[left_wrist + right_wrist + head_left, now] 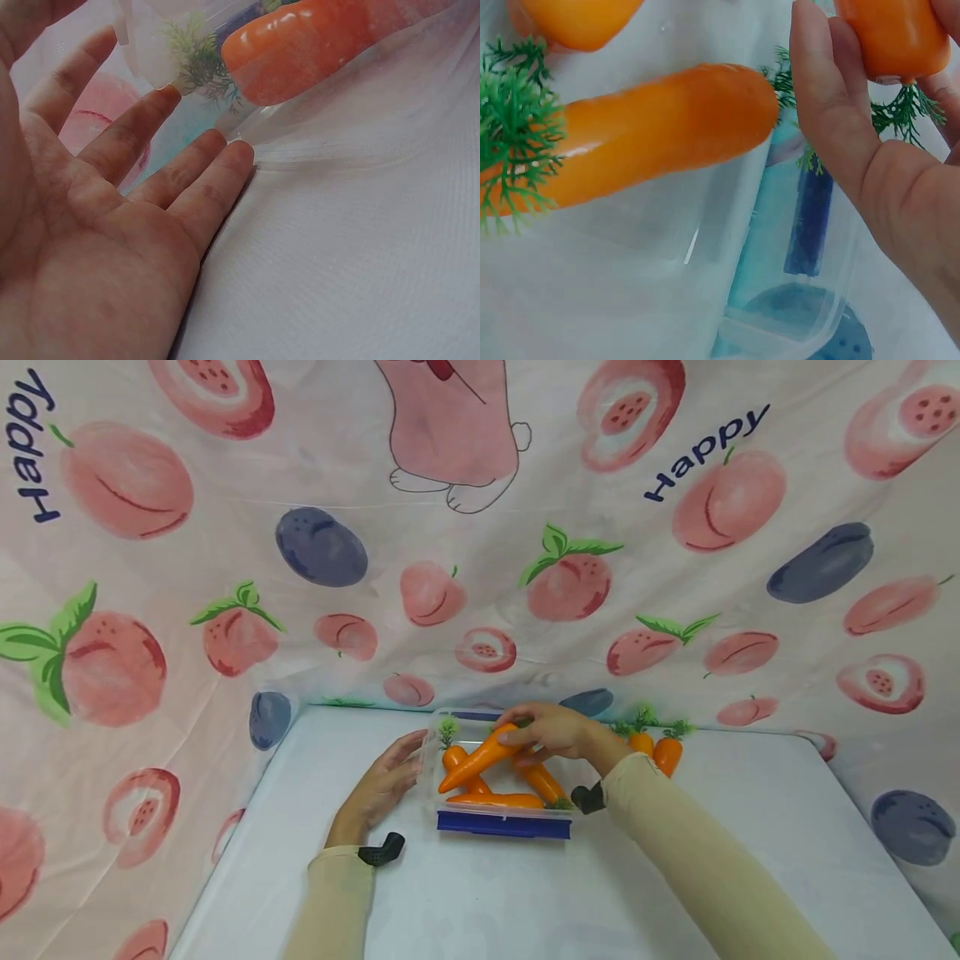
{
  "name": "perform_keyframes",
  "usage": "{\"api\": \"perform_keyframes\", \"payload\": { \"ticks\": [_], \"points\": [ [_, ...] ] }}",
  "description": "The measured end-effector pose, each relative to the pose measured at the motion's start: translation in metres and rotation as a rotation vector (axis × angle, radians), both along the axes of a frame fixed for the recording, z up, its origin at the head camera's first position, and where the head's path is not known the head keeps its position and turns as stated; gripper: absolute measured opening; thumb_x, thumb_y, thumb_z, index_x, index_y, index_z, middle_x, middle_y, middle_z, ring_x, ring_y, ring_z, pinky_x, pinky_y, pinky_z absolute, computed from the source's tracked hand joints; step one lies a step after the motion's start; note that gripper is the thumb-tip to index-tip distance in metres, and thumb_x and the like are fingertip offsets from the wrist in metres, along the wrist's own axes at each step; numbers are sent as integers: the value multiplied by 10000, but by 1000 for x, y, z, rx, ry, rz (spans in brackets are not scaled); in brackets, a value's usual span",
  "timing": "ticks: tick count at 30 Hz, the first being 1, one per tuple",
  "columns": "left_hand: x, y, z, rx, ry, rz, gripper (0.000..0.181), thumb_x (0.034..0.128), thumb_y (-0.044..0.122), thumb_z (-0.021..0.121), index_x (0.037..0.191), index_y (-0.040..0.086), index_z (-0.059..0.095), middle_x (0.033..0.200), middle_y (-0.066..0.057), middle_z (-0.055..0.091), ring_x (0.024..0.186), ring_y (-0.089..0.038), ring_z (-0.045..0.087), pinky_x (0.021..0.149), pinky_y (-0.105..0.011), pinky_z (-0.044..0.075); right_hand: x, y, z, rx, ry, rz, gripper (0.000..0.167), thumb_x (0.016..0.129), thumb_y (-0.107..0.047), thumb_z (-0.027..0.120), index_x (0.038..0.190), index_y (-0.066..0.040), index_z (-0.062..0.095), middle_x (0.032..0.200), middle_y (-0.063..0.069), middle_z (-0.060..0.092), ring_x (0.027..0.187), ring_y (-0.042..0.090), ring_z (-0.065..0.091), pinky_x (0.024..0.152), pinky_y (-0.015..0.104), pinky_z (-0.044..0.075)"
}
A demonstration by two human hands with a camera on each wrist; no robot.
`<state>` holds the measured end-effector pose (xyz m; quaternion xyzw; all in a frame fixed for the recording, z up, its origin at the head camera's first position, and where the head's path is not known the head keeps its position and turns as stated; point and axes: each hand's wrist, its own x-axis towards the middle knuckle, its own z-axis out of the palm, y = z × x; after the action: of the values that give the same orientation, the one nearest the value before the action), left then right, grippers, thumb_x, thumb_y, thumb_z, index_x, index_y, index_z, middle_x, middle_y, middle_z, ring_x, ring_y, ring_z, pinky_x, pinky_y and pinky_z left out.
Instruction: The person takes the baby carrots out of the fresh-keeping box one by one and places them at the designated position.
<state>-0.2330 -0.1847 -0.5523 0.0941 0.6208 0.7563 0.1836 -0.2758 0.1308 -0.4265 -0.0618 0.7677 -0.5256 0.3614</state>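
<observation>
A see-through plastic box (431, 785) with blue latches stands on the white table. My right hand (558, 732) grips an orange toy carrot (476, 762) by its thick end and holds it slanted over the box, tip toward the front left. Inside lie a carrot at the left (453, 758), another along the front (498, 800) and one at the right (546, 783). My left hand (384, 785) is beside the box's left wall with fingers extended; in the left wrist view the fingertips (238, 154) are close to the wall, contact unclear. Through it shows a carrot (292, 56) with green leaves.
More carrots (667, 755) with leafy tops lie right of the box, partly behind my right forearm. A blue latch (504, 824) sticks out at the box's front. Behind the table (750, 843) hangs a peach-printed cloth (480, 552), also at both sides.
</observation>
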Motion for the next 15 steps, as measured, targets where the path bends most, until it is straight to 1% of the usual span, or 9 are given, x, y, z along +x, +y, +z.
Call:
{"api": "perform_keyframes", "payload": {
  "ticks": [2,5,9,11,13,15],
  "points": [
    [0,0,0,0,-1,1,575,1039,92,508,1584,186,351,1696,-60,229,1567,-372,189,1249,-618,169,1,3,1,-16,1,-16,378,936,-287,749,1261,-118,654,1255,132,625,1116,298,635,918,461,602],
    [1,0,1,0,-4,3,580,1038,95,512,1587,181,345,1696,-65,227,1568,-379,183,1249,-627,156,2,8,4,-43,10,-35,382,935,-280,752,1259,-109,647,1262,140,622,1130,306,634,956,489,582],
    [1,1,1,2,-1,-2,594,1038,96,511,1596,171,322,1699,-69,218,1570,-379,178,1250,-625,155,4,16,7,-60,55,-53,436,942,-282,742,1308,-75,626,1281,130,613,1141,300,619,1053,529,517],
    [1,1,2,7,-3,-1,591,1038,94,515,1593,176,331,1695,-61,230,1569,-369,188,1252,-614,165,4,19,9,-65,75,-75,429,942,-280,735,1302,-69,632,1278,126,615,1132,296,609,1080,531,496],
    [1,1,2,16,1,-3,586,1040,85,508,1592,175,334,1694,-60,235,1567,-366,197,1252,-607,174,5,21,10,-70,93,-93,408,945,-282,721,1282,-68,639,1269,129,616,1116,295,605,1074,508,505],
    [1,1,2,21,-1,1,578,1041,78,508,1587,182,348,1691,-51,245,1566,-359,206,1254,-601,177,5,23,11,-76,102,-117,358,946,-278,711,1241,-82,655,1253,133,619,1102,294,606,1033,465,538]
  ]
}}
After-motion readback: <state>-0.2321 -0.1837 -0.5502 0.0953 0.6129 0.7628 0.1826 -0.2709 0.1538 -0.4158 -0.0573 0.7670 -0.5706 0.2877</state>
